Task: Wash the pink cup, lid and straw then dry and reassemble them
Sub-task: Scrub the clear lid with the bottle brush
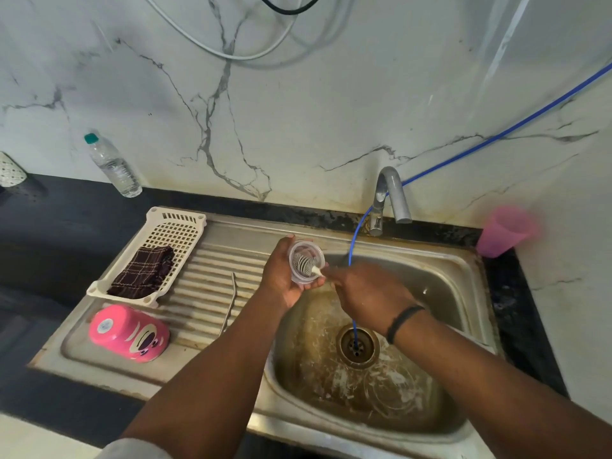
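A clear plastic lid [306,262] in the left hand [284,276] shows a white bristle brush [308,265] with grey stripes, held by the right hand [367,293], whose wrist wears a black band [402,323]. Left of the left hand lie a bright pink cup [129,332] printed with a cartoon face, a silver metal straw [230,303], and a dark brown cloth [144,271] with a pale check in a cream plastic basket [178,230]. Beyond the right hand, a blue hose [354,240] crosses a white wall [298,111] veined in grey, near a pale pink tumbler [505,231].

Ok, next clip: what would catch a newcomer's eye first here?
The two hands meeting over the sink: the left hand holds the clear lid while the right hand works a brush into it. Next, the bright pink cup lying upside down on the drainboard at lower left, with the metal straw beside it.
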